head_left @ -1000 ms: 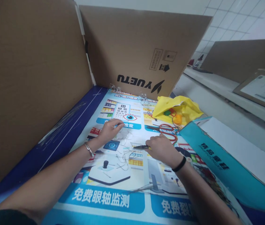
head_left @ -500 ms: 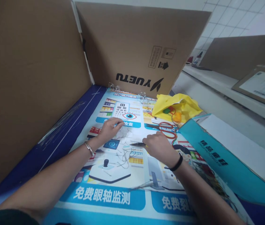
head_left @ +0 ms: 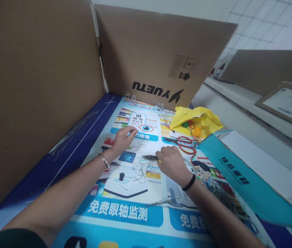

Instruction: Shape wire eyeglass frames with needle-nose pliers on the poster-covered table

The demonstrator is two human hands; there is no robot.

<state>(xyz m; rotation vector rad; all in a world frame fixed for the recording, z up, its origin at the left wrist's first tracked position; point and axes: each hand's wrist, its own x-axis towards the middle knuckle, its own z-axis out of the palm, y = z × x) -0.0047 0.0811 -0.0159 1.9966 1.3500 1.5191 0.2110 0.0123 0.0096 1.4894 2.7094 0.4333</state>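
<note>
My left hand [head_left: 125,139] hovers above the printed sheet, thumb and fingertips pinched together. Whatever is between them is too fine to make out, though a faint loop of thin wire [head_left: 141,146] shows just below. A pair of dark-jawed pliers [head_left: 149,157] with a bit of yellow at the handle is gripped in my right hand [head_left: 173,164]; its jaws point left, below the left fingertips. Several thin cut wires [head_left: 142,172] lie tangled on the sheet under the pliers. Red-handled scissors [head_left: 186,144] rest beyond my right hand.
Tall cardboard panels [head_left: 148,51] stand at the back and left. A yellow bag [head_left: 200,119] with coloured threads and a teal box [head_left: 239,175] are at the right. Straight wires [head_left: 73,132] lie along the left edge, small clear pieces [head_left: 161,109] at the back.
The head view has shifted slightly, moving the scene rightward. Against the sheet, my right hand with the pliers has moved a little left, and my left hand slightly away from me.
</note>
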